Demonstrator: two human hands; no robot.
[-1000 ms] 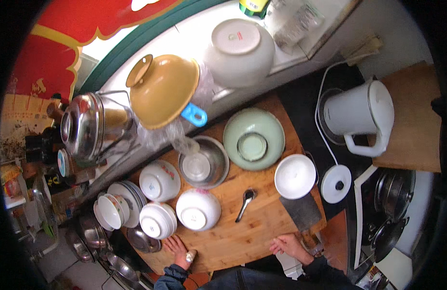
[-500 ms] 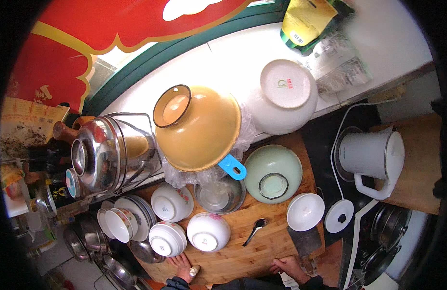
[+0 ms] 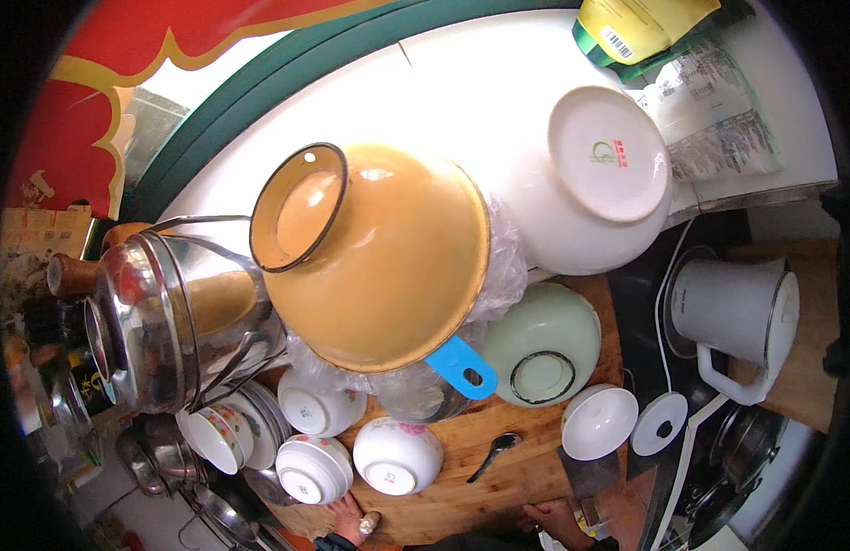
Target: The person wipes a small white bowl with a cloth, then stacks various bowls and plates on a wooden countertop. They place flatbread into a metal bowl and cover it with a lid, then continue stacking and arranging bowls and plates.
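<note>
My left hand point(image 3: 348, 522) lies flat with its fingers apart at the near edge of the wooden board point(image 3: 425, 511). A pale lump point(image 3: 369, 523) shows at its thumb; whether it is a wrapping or a separate thing I cannot tell. Just beyond the fingertips are upturned white bowls point(image 3: 315, 469), one over another, and a flowered bowl point(image 3: 397, 456). My right hand point(image 3: 555, 521) is closed, its fingers curled at the board's near right edge, with nothing visible in them. Close to it lies a dark flat cleaver blade point(image 3: 590, 474). A black spoon point(image 3: 494, 456) rests between the hands.
A yellow enamel basin point(image 3: 388, 262) with a blue handle point(image 3: 461, 367) leans beyond the board. Around it stand a steel pot point(image 3: 218, 298), a large white bowl point(image 3: 526, 225) and a green bowl point(image 3: 546, 335). To the right are a small white bowl point(image 3: 600, 421) and a kettle point(image 3: 719, 303).
The view has moved closer to the basin and steel pot, which look larger. My hands sit slightly lower in the picture but keep almost the same places and poses. Nothing has been picked up.
</note>
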